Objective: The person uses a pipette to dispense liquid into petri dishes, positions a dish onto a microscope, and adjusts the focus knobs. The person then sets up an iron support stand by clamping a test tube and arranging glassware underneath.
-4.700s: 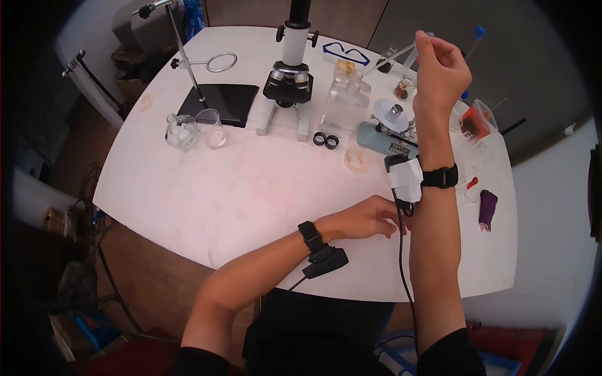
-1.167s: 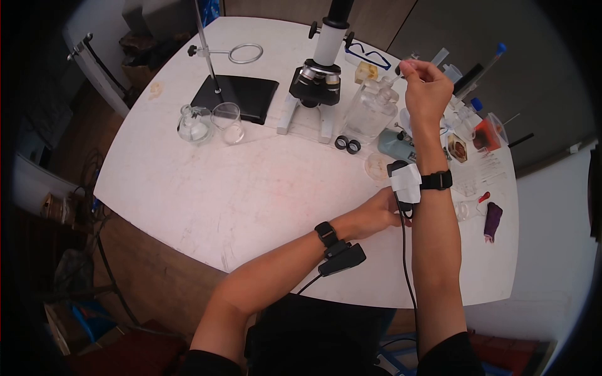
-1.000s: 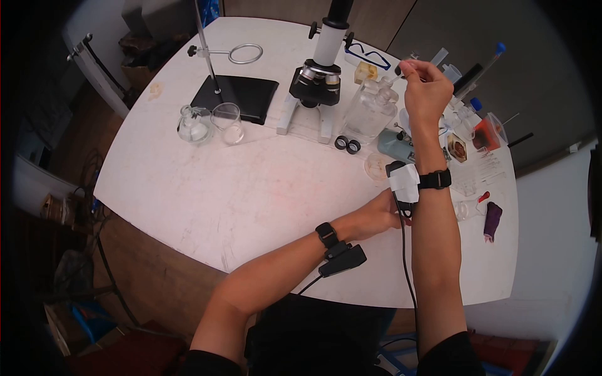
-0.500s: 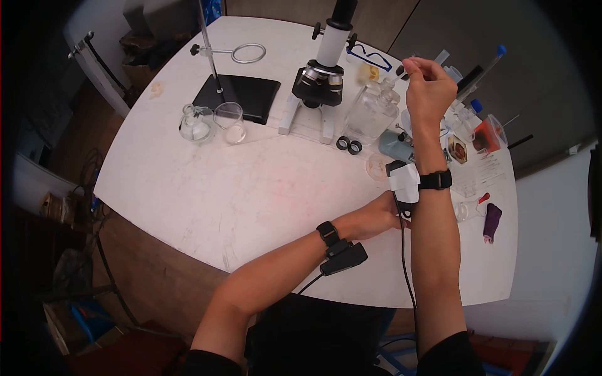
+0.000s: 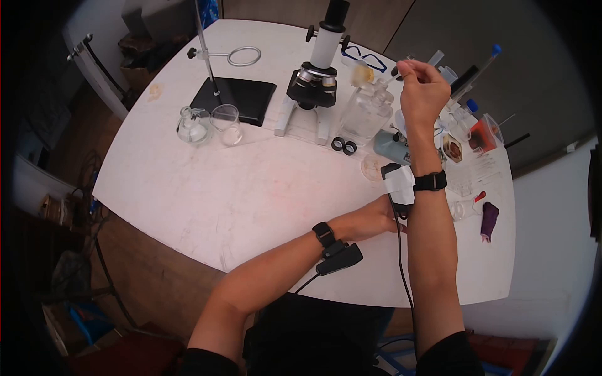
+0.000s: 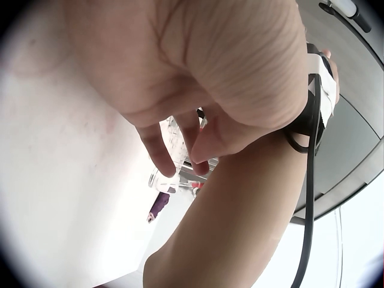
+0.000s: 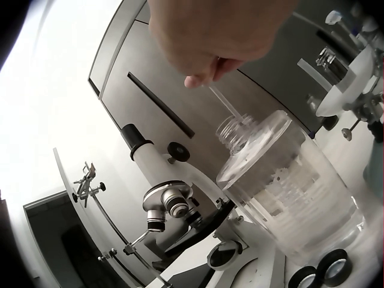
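Note:
My right hand pinches a thin clear rod between thumb and fingers. The rod slants down into the open threaded neck of a clear square-shouldered bottle, which stands upright and holds clear liquid. In the head view the bottle is just left of this hand. My left hand is low over the table beside the right forearm, which hides its fingertips there. In the left wrist view its fingers hang loosely bent, with nothing between them.
A microscope stands left of the bottle, two black eyepieces in front. Further left are a ring stand, a flask and a beaker. Small glassware and a purple cloth piece lie to the right.
Since the oldest frame, my right hand has come down closer to the bottle and less of the rod shows above the neck. Over the last second both hands stay nearly still.

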{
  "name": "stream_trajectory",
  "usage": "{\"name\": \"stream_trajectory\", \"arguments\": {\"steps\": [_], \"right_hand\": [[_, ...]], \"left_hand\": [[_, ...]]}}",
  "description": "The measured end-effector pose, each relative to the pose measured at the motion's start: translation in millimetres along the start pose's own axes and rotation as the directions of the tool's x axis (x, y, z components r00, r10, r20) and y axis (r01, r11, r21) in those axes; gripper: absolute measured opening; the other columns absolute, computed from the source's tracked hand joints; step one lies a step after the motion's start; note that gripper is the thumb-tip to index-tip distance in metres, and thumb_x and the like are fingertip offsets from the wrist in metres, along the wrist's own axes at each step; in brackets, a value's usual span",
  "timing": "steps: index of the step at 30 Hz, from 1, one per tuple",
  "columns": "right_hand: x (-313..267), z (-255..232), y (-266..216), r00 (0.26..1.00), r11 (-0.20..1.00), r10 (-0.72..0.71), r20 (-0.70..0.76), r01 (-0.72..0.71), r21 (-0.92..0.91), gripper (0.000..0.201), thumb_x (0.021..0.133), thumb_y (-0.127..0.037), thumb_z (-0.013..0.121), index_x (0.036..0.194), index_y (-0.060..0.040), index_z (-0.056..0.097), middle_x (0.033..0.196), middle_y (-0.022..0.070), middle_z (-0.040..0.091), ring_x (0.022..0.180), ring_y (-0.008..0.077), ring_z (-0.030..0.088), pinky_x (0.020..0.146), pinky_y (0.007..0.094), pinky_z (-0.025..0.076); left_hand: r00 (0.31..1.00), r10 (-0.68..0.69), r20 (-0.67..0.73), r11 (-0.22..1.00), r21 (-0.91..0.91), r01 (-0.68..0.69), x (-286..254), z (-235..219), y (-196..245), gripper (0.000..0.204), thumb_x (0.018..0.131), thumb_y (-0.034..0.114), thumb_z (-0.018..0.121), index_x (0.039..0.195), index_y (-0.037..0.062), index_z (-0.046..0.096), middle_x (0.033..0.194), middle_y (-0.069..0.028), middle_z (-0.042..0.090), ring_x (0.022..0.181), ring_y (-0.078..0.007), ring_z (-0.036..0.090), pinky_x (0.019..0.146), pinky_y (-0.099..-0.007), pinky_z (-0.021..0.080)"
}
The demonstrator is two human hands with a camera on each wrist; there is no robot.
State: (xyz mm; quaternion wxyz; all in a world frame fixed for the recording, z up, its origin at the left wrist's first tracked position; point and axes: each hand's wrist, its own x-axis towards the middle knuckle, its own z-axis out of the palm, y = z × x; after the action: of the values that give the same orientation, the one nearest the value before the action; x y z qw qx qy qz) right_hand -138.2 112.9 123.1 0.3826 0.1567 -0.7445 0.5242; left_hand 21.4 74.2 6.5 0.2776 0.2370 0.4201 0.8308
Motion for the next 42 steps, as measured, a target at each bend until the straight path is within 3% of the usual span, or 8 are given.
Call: {"name": "stream_trajectory", "arguments": {"steps": [25, 28, 30, 31, 34, 37, 38, 42], "right_hand": [[10.9, -9.9, -7.6, 0.998, 0.999, -0.038, -0.043, 0.039, 0.015, 0.012, 0.078, -0.009, 0.076, 0.084, 0.0005, 0.072, 0.071, 0.0057, 0.069, 0.063, 0.0104, 0.06, 0.06, 0.0233, 0.047], [15.2, -17.4, -9.3, 0.996, 0.998, -0.059, -0.07, 0.061, 0.026, 0.013, 0.078, -0.009, 0.077, 0.084, 0.0007, 0.071, 0.073, 0.0059, 0.069, 0.065, 0.0103, 0.061, 0.062, 0.023, 0.048], [20.1, -26.7, -10.7, 0.994, 0.997, -0.072, -0.08, 0.075, 0.026, 0.013, 0.078, -0.009, 0.077, 0.084, 0.001, 0.071, 0.074, 0.0059, 0.069, 0.067, 0.0103, 0.062, 0.063, 0.0227, 0.048], [22.2, -32.6, -12.5, 0.993, 0.993, -0.063, -0.102, 0.073, 0.095, 0.014, 0.078, -0.008, 0.077, 0.085, 0.0018, 0.071, 0.076, 0.006, 0.069, 0.068, 0.0101, 0.062, 0.065, 0.0221, 0.049], [25.8, -56.7, -19.9, 0.989, 0.984, -0.031, -0.144, 0.055, 0.168, 0.015, 0.078, -0.007, 0.077, 0.086, 0.0031, 0.07, 0.078, 0.0061, 0.07, 0.071, 0.0096, 0.063, 0.067, 0.0209, 0.049], [28.0, -84.6, -24.2, 0.984, 0.981, -0.034, -0.173, 0.066, 0.182, 0.015, 0.079, -0.007, 0.077, 0.087, 0.0034, 0.07, 0.08, 0.0062, 0.07, 0.073, 0.0085, 0.063, 0.068, 0.0198, 0.049], [29.5, -95.4, -22.0, 0.982, 0.978, -0.043, -0.184, 0.079, 0.192, 0.015, 0.079, -0.007, 0.077, 0.088, 0.0032, 0.07, 0.081, 0.0063, 0.07, 0.073, 0.0084, 0.063, 0.068, 0.0197, 0.049], [27.5, -145.1, -18.1, 0.972, 0.984, -0.045, -0.231, 0.083, 0.158, 0.018, 0.08, -0.009, 0.078, 0.09, 0.0036, 0.069, 0.081, 0.007, 0.07, 0.074, 0.0089, 0.064, 0.068, 0.0193, 0.049]], "left_hand": [[0.997, 0.045, 0.062, 0.999, -0.019, -0.044, 1.5, -1.6, 2.7, 0.062, 0.074, -0.014, 0.049, 0.133, 0.0029, 0.04, 0.128, -0.0087, 0.05, 0.12, -0.0231, 0.05, 0.099, -0.044, 0.047], [0.997, 0.033, 0.075, 0.997, 0.065, -0.037, 1.1, -5.4, 3.5, 0.052, 0.075, -0.013, 0.049, 0.125, -0.0001, 0.048, 0.115, -0.0091, 0.058, 0.111, -0.0225, 0.056, 0.093, -0.0388, 0.048], [0.996, 0.086, -0.002, 0.996, 0.025, -0.086, 1.5, -5.3, 3.8, 0.034, 0.075, -0.012, 0.049, 0.107, -0.0019, 0.057, 0.092, -0.0081, 0.064, 0.09, -0.0191, 0.062, 0.08, -0.0312, 0.048], [0.996, 0.084, 0.004, 0.996, 0.024, -0.084, 2.3, -9.3, 2.8, 0.034, 0.075, -0.012, 0.049, 0.107, -0.0019, 0.057, 0.092, -0.0081, 0.064, 0.09, -0.0191, 0.062, 0.08, -0.0312, 0.048], [0.979, 0.14, -0.148, 0.98, 0.163, -0.116, 1.4, -18.8, 9.1, 0.014, 0.075, -0.009, 0.051, 0.082, -0.0002, 0.06, 0.069, -0.0044, 0.059, 0.061, -0.0103, 0.054, 0.059, -0.0236, 0.043], [0.927, 0.277, -0.252, 0.882, 0.449, -0.142, -2.3, -27.2, 12.6, 0.011, 0.076, -0.006, 0.051, 0.077, 0.0002, 0.059, 0.068, -0.0018, 0.058, 0.059, -0.007, 0.051, 0.056, -0.0216, 0.041], [0.931, 0.269, -0.246, 0.886, 0.443, -0.139, -4.1, -30.8, 13.8, 0.011, 0.076, -0.006, 0.051, 0.077, 0.0002, 0.059, 0.068, -0.0018, 0.058, 0.059, -0.007, 0.051, 0.056, -0.0216, 0.041], [0.756, 0.51, -0.411, 0.702, 0.706, -0.089, -15.7, -34.0, 26.6, 0.013, 0.079, -0.003, 0.05, 0.07, 0.0017, 0.058, 0.063, 0.0033, 0.051, 0.055, -0.003, 0.043, 0.05, -0.0207, 0.029]]}}
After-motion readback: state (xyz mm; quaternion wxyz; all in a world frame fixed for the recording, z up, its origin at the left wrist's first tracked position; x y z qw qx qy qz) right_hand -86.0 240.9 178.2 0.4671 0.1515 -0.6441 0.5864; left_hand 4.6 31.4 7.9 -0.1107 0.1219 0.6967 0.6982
